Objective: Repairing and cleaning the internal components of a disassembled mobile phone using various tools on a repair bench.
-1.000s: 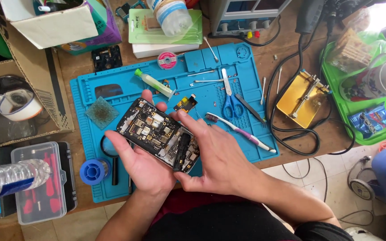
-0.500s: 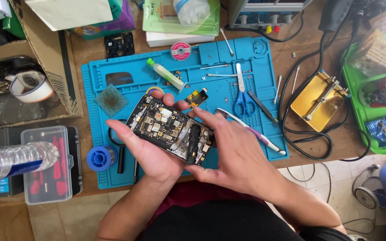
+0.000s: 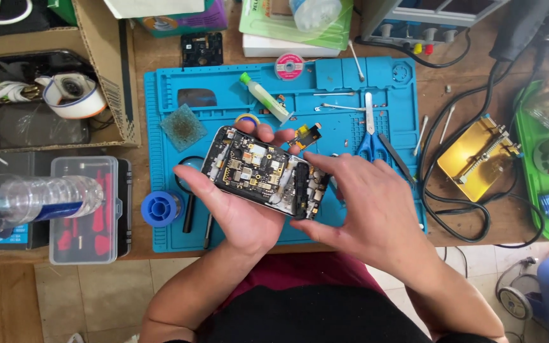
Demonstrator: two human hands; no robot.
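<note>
An opened phone (image 3: 262, 171) with its circuit boards exposed lies tilted in my left hand (image 3: 239, 213), which cradles it from below with fingertips curled over its far edge. My right hand (image 3: 370, 213) grips the phone's right end, thumb under the edge and index finger on top of the boards. Both hands hover over the front half of a blue repair mat (image 3: 173, 235).
On the mat: scissors (image 3: 368, 130), a small green-capped tube (image 3: 265, 96), tweezers (image 3: 341, 107), a blue solder spool (image 3: 160, 208), a magnifier (image 3: 189, 190). A yellow board holder (image 3: 478, 159) and cables lie right, a clear tool case (image 3: 84, 209) and plastic bottle (image 3: 30, 200) left, a cardboard box (image 3: 106, 70) behind.
The view has shifted slightly. The phone stays in both hands; my right index finger has slid further onto the phone's right end.
</note>
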